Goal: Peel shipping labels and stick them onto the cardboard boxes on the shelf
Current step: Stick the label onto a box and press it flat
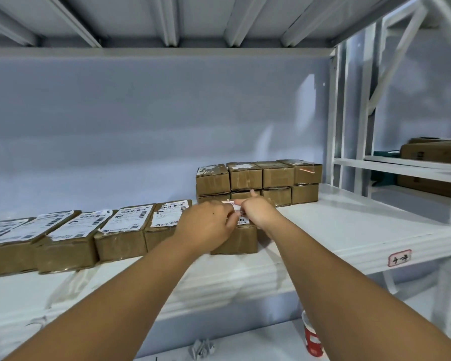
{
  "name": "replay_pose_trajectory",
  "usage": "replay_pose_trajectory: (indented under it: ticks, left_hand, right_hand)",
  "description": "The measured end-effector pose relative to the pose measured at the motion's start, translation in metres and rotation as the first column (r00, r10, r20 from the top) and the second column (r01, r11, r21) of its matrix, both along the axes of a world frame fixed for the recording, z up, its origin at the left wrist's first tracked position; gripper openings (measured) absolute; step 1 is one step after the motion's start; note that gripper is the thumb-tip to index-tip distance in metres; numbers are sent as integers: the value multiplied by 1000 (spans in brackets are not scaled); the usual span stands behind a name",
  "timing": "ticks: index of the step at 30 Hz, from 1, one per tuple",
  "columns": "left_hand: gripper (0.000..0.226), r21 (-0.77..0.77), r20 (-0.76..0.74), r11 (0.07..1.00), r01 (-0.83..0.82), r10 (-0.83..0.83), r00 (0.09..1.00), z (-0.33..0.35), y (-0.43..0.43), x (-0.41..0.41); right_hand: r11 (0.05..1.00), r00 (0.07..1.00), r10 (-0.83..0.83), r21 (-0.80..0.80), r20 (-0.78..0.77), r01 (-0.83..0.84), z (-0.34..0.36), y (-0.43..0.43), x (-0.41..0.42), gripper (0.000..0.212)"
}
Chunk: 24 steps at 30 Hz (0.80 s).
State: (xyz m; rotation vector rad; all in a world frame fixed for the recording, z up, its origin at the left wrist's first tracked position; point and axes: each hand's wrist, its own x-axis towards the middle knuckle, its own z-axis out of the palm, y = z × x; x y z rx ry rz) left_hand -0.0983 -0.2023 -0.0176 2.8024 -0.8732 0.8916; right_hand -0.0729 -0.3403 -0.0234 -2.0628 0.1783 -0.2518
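Cardboard boxes sit in two groups on the white metal shelf (349, 230), and I take the front box (240, 238), the one under the hands, as my landmark. To its left runs the labelled row (71, 230), laid flat with the printed sheets facing up; it looks like the finished pile. Behind it and slightly to the right stands the unlabelled stack (276, 178), two tiers high against the wall, presumably waiting its turn. The front box is set at the near edge, apart from that stack, which I judge gives both arms free reach to its top.

Over that top, the left hand (203, 225) has its fingers curled in, pinching one edge of the shipping label (241, 217). The right hand (258, 212) pinches the other side, with one digit sticking upward. I cannot tell whether the label is already stuck down or only held over the lid.

Below the front box, under the shelf, lie crumpled paper (201, 349) and a red cup (311, 340).
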Motion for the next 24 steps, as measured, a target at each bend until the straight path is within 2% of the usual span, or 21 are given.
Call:
replay_pose_trajectory:
  ticks: [3, 6, 9, 10, 12, 16, 18, 20, 24]
  left_hand:
    - [39, -7, 111, 995, 97, -95, 989, -10, 1, -15]
    - [41, -7, 119, 984, 178, -176, 977, -22, -3, -27]
    - [54, -107, 94, 987, 121, -111, 989, -31, -7, -35]
    - [54, -126, 82, 989, 83, -73, 994, -30, -8, -36]
    - [44, -143, 52, 990, 20, -12, 999, -30, -9, -37]
    - [14, -287, -35, 957, 52, -64, 997, -31, -7, -32]
    - [30, -313, -69, 947, 73, -100, 993, -33, -5, -29]
    - [43, -292, -47, 954, 70, -87, 995, -35, -4, -26]
    - [45, -275, -7, 962, 1, -3, 1000, -37, -3, -24]
  right_hand:
    - [957, 988, -152, -255, -33, 139, 3, -2, -18, 50]
    - [887, 948, -314, -372, -51, 273, 7, 0, -31, 46]
    - [765, 956, -293, -603, -13, 226, 11, -2, -41, 45]
    - [699, 965, -262, -689, 1, 191, 12, -7, -42, 46]
    - [623, 970, -241, -765, 9, 162, 17, -15, -46, 49]
    - [576, 961, -258, -783, 98, 234, 18, -21, -52, 49]
    - [610, 952, -250, -735, 177, 297, 12, -23, -53, 42]
    - [685, 934, -227, -636, 276, 354, 3, -26, -53, 34]
    - [740, 891, -251, -519, 378, 428, -10, -36, -52, 31]
